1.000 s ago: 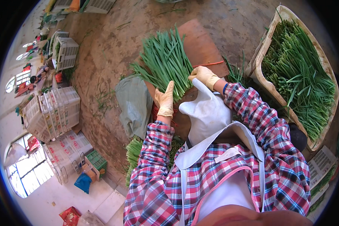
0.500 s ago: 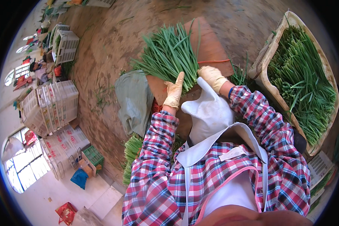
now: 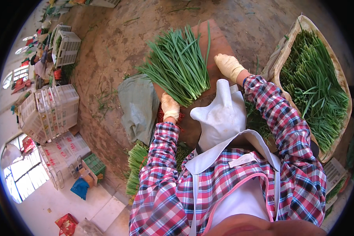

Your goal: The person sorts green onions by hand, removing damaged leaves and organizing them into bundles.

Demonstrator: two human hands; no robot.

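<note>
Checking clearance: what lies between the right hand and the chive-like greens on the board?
In the head view, only bare reddish-brown board shows between the gloved right hand and those greens.

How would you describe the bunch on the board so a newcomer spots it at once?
Start from the large cream-rimmed tub at right. Left of it, past the gloved right hand, lies a reddish-brown board, and on it the bunch of long, flat green leaves. Unlike the greens packed inside the tub, it lies fanned out, pale ends toward the grey apron.
</note>
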